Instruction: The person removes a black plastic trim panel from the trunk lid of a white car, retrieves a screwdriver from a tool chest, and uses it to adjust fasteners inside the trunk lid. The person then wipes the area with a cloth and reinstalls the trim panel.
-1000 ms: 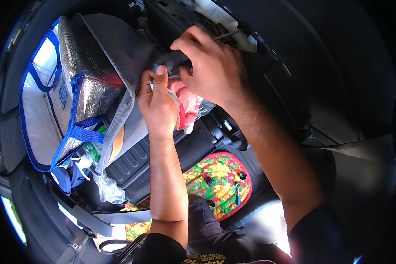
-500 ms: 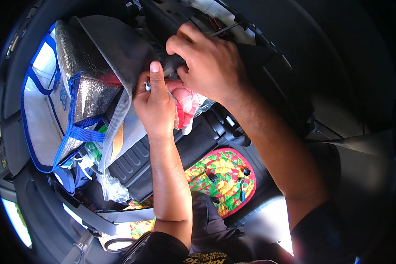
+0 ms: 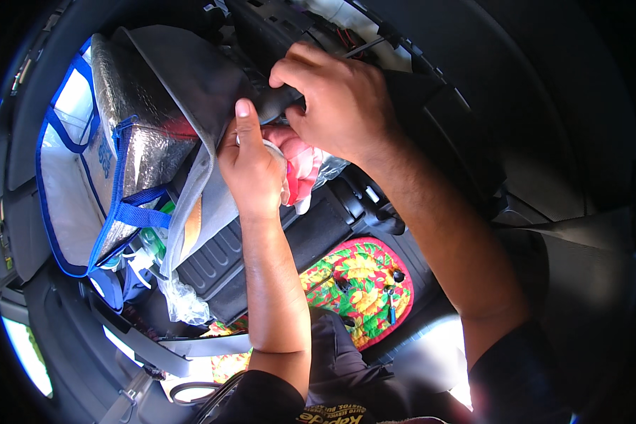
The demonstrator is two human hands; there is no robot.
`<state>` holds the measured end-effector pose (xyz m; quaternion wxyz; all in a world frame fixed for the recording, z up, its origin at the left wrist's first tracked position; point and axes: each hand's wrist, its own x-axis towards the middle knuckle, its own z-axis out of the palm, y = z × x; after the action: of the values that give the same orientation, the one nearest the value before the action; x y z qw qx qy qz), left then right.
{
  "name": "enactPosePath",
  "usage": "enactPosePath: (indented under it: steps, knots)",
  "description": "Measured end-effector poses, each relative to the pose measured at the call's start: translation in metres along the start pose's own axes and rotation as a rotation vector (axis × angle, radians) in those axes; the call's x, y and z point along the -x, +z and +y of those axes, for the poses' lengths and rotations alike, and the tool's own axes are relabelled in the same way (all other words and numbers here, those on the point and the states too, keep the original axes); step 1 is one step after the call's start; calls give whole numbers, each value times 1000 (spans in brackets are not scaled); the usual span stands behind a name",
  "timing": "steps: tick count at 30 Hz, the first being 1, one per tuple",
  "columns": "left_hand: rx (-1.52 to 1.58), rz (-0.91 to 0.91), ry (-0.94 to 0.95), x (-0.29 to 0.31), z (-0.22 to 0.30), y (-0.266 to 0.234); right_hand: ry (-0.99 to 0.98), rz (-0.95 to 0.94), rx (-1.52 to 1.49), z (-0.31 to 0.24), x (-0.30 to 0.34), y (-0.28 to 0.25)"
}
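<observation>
My left hand [image 3: 253, 169] is closed with its thumb pointing up, beside the edge of a grey fabric cover [image 3: 191, 78]. A pale, rounded rim shows at its fingers, but what it grips is mostly hidden. Just right of it, my right hand [image 3: 343, 102] has curled fingers, thumb and forefinger bent toward each other over a dark trim panel [image 3: 279, 99]. Whatever lies inside those fingers is out of sight. Below and between the hands sits a bunched pink and red cloth item [image 3: 300, 166].
An insulated bag [image 3: 145, 166] with silver lining and blue straps stands at the left. Crumpled clear plastic [image 3: 184, 300] hangs below it. A floral mat [image 3: 360, 275] carries a small blue-handled tool [image 3: 391, 307] and dark small parts. Exposed wires [image 3: 343, 35] show at the top.
My left hand has shifted and turned slightly, showing more of the pale rim. My right hand has barely moved, staying over the dark trim.
</observation>
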<state>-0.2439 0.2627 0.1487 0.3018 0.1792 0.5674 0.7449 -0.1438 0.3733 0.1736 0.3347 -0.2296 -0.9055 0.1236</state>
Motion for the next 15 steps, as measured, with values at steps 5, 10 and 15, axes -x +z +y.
enactPosePath:
  steps: [5, 10, 15]
  knots:
    - [141, -33, 85, 2, -4, 1, 10, 74, -20, -3, 2, 4]
    - [-68, -17, -38, -2, -5, -10, -33, 92, 49, 0, 0, 5]
    - [42, -73, 110, -3, -12, -10, 27, 69, -55, -1, 1, 3]
